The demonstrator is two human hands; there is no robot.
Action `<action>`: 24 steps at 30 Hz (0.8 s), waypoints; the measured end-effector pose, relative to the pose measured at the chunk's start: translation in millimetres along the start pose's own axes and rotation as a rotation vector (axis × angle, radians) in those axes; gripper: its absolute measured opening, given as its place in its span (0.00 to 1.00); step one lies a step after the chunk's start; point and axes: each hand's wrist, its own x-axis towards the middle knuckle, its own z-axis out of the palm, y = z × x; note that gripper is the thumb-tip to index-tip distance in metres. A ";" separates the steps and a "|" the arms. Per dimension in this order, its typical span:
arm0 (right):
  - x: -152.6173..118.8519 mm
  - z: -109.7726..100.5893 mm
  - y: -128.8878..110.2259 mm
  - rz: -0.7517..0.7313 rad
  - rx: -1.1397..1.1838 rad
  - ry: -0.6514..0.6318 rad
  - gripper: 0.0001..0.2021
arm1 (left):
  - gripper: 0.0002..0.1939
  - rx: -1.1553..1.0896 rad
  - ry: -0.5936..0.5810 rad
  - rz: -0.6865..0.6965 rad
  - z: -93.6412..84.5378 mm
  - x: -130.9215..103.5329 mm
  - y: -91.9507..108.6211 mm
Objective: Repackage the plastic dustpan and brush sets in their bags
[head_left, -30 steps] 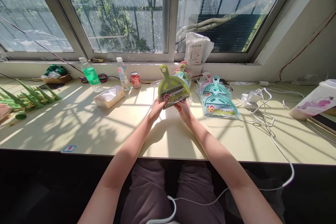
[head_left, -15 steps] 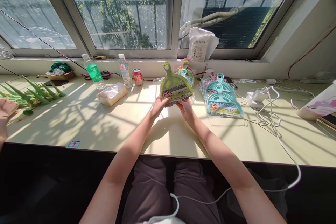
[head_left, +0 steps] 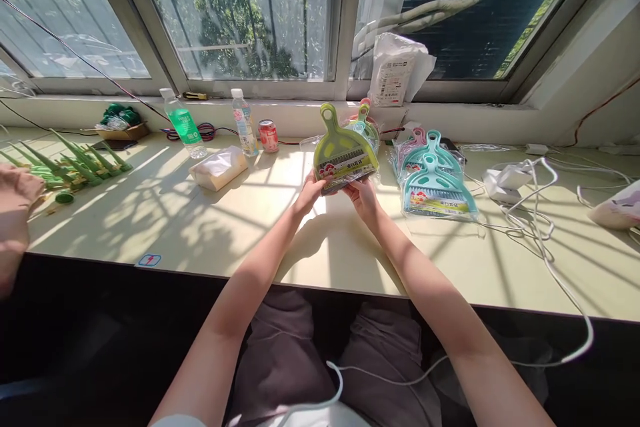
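Both my hands hold a green dustpan and brush set [head_left: 334, 142] in clear wrapping, tilted up above the table with its handle pointing away. My left hand [head_left: 311, 192] is closed on its lower left edge, thumb on the front. At the lower right edge, my right hand [head_left: 362, 195] grips it with fingers partly hidden underneath. Behind the green set, another set with a pink handle [head_left: 365, 107] is partly covered. To the right lie wrapped turquoise dustpan sets [head_left: 433, 181], overlapping one another, with a pink one [head_left: 416, 137] behind them.
Along the back stand a green-labelled bottle [head_left: 184, 125], a second bottle [head_left: 243, 123] and a red can [head_left: 269, 136]. A tissue pack [head_left: 218, 170] lies left of centre. White cables and chargers [head_left: 507, 181] spread at right. Another person's hand [head_left: 20, 197] rests near green spiky pieces [head_left: 75, 163].
The view has shifted slightly, so most things appear a little to the right and higher. My hands keep hold of the green set at much the same place.
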 end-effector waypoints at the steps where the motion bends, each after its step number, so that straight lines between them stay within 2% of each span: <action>1: 1.2 -0.2 0.1 0.023 0.002 0.010 0.19 | 0.30 0.000 0.018 -0.008 -0.6 1.2 -1.2; 6: 8.6 -3.4 2.9 0.066 0.004 0.035 0.15 | 0.29 0.002 0.040 -0.048 -2.0 3.7 -1.8; 13: 13.4 -8.2 3.8 0.105 -0.002 0.119 0.11 | 0.36 0.021 -0.020 -0.061 -3.1 0.3 0.2; 18: 8.4 -2.2 -1.8 0.125 -0.004 0.171 0.11 | 0.39 0.052 -0.070 -0.082 -1.3 -0.6 0.3; 24: -7.1 -2.1 -18.5 0.243 -0.151 0.239 0.04 | 0.40 0.055 -0.107 -0.157 -2.1 -3.0 4.3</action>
